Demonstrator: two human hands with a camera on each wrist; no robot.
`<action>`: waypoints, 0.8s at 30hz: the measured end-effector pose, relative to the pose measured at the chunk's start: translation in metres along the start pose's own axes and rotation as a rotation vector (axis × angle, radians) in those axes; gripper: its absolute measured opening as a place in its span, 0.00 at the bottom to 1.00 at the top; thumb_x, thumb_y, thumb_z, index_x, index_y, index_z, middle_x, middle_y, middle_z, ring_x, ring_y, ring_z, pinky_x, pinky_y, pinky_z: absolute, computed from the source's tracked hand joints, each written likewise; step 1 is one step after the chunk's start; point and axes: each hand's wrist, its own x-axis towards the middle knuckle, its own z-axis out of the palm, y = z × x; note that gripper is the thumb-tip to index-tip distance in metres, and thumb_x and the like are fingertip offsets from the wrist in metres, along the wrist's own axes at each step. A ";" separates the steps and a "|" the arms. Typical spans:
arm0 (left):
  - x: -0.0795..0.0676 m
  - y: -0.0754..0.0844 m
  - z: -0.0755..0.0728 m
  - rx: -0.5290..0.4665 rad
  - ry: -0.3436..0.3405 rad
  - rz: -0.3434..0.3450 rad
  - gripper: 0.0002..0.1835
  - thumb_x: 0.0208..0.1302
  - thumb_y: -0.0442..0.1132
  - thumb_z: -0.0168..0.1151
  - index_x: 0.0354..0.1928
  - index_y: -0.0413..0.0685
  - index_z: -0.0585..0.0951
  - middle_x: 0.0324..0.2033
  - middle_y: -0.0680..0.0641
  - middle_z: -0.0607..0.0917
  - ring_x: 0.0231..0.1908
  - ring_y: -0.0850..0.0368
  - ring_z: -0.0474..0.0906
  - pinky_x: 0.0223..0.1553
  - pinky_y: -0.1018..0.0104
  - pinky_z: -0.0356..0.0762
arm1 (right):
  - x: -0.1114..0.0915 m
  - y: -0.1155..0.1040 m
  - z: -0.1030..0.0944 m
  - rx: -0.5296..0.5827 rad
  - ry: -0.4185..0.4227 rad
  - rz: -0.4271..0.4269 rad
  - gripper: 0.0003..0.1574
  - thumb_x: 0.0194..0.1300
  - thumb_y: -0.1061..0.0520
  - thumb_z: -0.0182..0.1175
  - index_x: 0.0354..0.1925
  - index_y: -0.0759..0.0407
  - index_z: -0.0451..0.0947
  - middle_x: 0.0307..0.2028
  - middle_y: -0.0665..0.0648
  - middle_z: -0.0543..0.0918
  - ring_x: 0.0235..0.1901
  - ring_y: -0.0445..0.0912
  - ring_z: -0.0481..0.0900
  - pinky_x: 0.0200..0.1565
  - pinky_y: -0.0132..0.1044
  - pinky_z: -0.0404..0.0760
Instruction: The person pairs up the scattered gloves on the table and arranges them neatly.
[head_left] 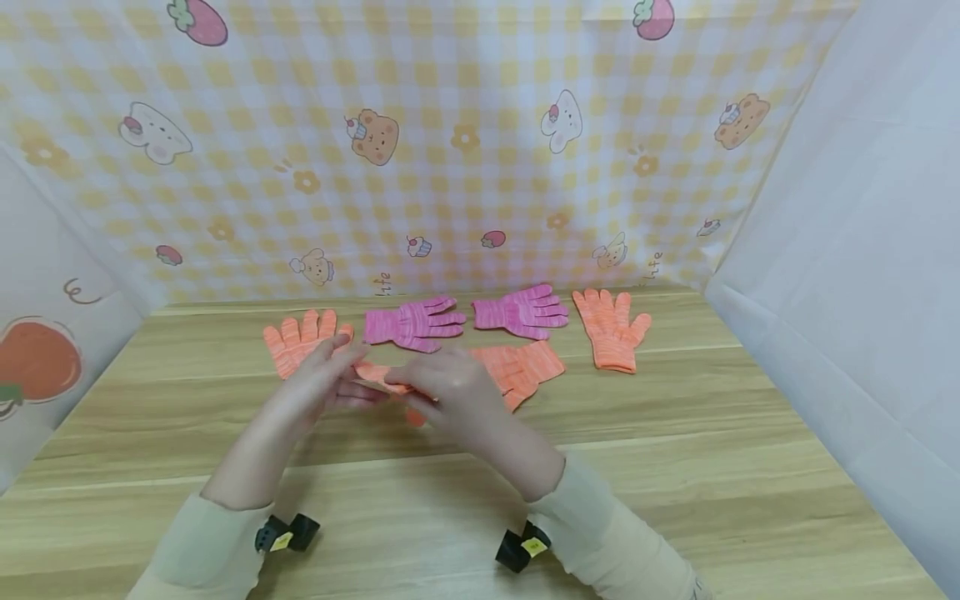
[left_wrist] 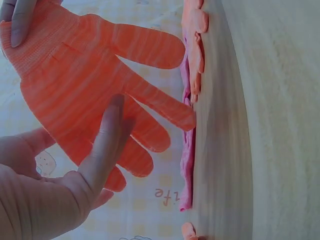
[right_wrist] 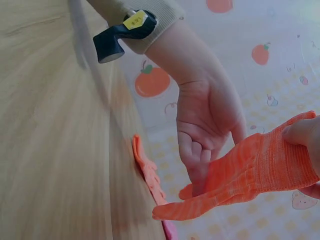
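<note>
An orange knit glove (left_wrist: 70, 85) is held up above the table, its cuff pinched by my right hand (head_left: 459, 390). In the right wrist view the thumb (right_wrist: 299, 132) lies on the ribbed cuff. My left hand (head_left: 318, 385) is at the glove's finger end, its fingers fairly straight, one across the front and others behind the fabric. Beyond my right hand lies another orange glove (head_left: 543, 360), partly covered from the head view. One more orange glove (head_left: 294, 343) lies flat just past my left hand.
Along the back of the wooden table (head_left: 675, 467) lie a pink glove (head_left: 412, 323), a second pink glove (head_left: 517, 312) and an orange glove (head_left: 613, 333). A checked cloth (head_left: 450, 192) hangs behind them. Pale cloth walls (head_left: 862, 250) stand at the sides.
</note>
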 end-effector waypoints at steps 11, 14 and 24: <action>-0.002 -0.001 0.002 0.010 0.040 0.023 0.46 0.68 0.32 0.54 0.75 0.45 0.34 0.28 0.50 0.77 0.21 0.65 0.73 0.32 0.69 0.79 | -0.004 -0.014 0.005 -0.001 -0.029 -0.073 0.11 0.53 0.62 0.71 0.37 0.54 0.85 0.33 0.47 0.86 0.37 0.36 0.82 0.44 0.29 0.75; -0.003 0.001 0.003 0.004 0.068 0.020 0.46 0.67 0.30 0.55 0.75 0.46 0.36 0.18 0.54 0.73 0.18 0.65 0.70 0.27 0.72 0.76 | -0.006 -0.017 0.005 0.013 -0.057 -0.067 0.11 0.53 0.62 0.71 0.38 0.53 0.85 0.34 0.47 0.86 0.37 0.35 0.82 0.45 0.28 0.75; -0.008 0.004 0.006 -0.038 0.087 0.043 0.45 0.67 0.28 0.55 0.75 0.47 0.37 0.15 0.57 0.69 0.17 0.65 0.68 0.24 0.73 0.72 | -0.018 -0.024 0.003 0.106 -0.233 -0.004 0.12 0.57 0.55 0.70 0.42 0.53 0.85 0.40 0.46 0.85 0.44 0.36 0.80 0.49 0.32 0.71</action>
